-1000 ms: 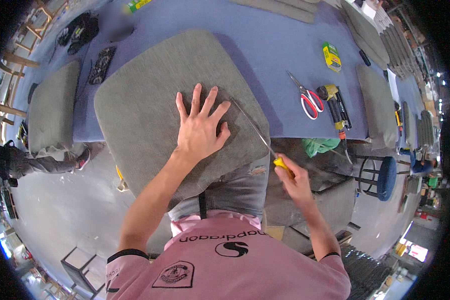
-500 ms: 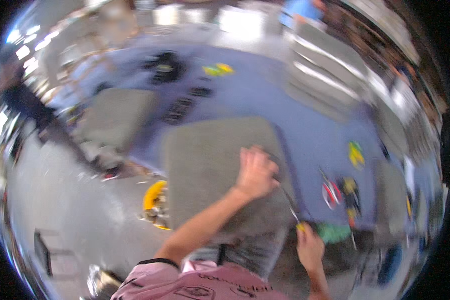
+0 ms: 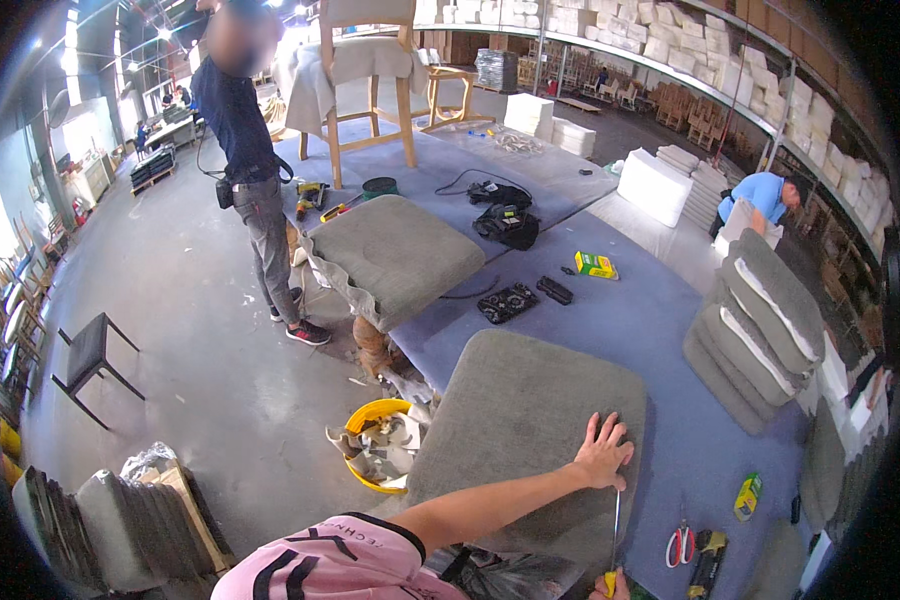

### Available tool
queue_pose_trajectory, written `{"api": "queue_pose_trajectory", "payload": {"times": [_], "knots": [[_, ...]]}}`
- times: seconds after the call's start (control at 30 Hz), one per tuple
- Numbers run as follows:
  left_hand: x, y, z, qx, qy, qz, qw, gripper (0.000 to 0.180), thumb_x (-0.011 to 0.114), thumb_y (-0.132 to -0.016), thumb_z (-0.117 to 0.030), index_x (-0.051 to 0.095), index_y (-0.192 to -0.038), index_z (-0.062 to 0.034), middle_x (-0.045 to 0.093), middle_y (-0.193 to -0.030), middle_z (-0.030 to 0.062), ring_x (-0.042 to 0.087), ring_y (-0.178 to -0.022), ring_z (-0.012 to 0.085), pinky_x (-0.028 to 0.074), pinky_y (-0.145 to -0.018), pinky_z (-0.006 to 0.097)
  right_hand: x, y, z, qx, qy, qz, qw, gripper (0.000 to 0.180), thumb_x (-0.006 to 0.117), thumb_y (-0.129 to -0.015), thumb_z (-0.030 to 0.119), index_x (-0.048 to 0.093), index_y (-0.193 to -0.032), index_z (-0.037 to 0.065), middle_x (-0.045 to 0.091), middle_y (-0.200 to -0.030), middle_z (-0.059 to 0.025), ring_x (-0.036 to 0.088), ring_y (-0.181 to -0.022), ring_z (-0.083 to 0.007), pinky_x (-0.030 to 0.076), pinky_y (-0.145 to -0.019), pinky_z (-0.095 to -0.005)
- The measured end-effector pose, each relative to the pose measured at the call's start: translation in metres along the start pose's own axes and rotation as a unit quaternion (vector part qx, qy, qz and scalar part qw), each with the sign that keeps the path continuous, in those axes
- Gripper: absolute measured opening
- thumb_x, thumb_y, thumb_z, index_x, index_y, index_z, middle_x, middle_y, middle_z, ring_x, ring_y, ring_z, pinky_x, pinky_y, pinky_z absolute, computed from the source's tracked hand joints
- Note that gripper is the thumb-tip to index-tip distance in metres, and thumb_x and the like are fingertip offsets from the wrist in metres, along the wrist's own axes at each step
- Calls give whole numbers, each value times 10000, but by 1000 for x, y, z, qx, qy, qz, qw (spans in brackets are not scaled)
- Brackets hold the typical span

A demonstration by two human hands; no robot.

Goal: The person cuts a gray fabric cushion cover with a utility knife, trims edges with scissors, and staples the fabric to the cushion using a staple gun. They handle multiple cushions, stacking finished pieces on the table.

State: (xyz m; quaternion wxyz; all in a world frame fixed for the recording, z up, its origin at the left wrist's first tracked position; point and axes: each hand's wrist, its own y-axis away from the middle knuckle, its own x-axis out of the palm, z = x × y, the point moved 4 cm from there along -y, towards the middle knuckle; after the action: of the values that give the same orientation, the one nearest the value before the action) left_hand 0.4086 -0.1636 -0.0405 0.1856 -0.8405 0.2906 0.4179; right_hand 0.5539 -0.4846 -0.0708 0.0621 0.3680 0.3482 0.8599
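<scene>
A grey fabric-covered seat cushion (image 3: 525,410) lies on the blue-topped table, its near left part overhanging the edge. On its right side rests my left hand (image 3: 604,455), fingers spread and pressed flat, the thumb close to the tip of a screwdriver. Low in the picture, my right hand (image 3: 610,586) grips the yellow handle of that screwdriver (image 3: 616,525). Its thin metal shaft points away from me along the cushion's right edge. Most of my right hand is cut off by the lower border.
Scissors (image 3: 680,545) and a black-and-yellow tool (image 3: 708,565) lie to the right, near a yellow-green box (image 3: 748,496). Stacked cushions (image 3: 755,335) stand at the right. Another cushion (image 3: 395,250) is farther left. A yellow scrap bucket (image 3: 375,480) sits below. A person (image 3: 255,150) stands at far left.
My view has swung, so the table appears lower and more of the hall shows. My left hand still presses the cushion, and my right hand still holds the screwdriver.
</scene>
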Motion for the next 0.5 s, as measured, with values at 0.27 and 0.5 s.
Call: {"api": "queue_pose_trajectory", "payload": {"times": [0.27, 0.5], "knots": [[-51, 10, 26, 96, 226, 153, 957, 399, 886, -882, -454, 800, -1085, -122, 748, -1200, 105, 653, -1335, 291, 295, -1268, 618, -22, -53, -6, -18, 116, 162, 980, 517, 476, -1164, 581, 629, -900, 163, 561, -610, 28, 524, -485, -124, 356, -438, -279], [-178, 180, 138, -39, 84, -221, 971, 242, 713, -1027, -160, 734, -1247, -63, 771, -1277, 161, 734, -1191, 357, 572, -1014, 473, 17, 5, 91, -453, 612, -230, 607, 346, 600, -1153, 407, 782, -1125, 115, 706, -884, -23, 614, -687, -154, 456, -586, -309]]}}
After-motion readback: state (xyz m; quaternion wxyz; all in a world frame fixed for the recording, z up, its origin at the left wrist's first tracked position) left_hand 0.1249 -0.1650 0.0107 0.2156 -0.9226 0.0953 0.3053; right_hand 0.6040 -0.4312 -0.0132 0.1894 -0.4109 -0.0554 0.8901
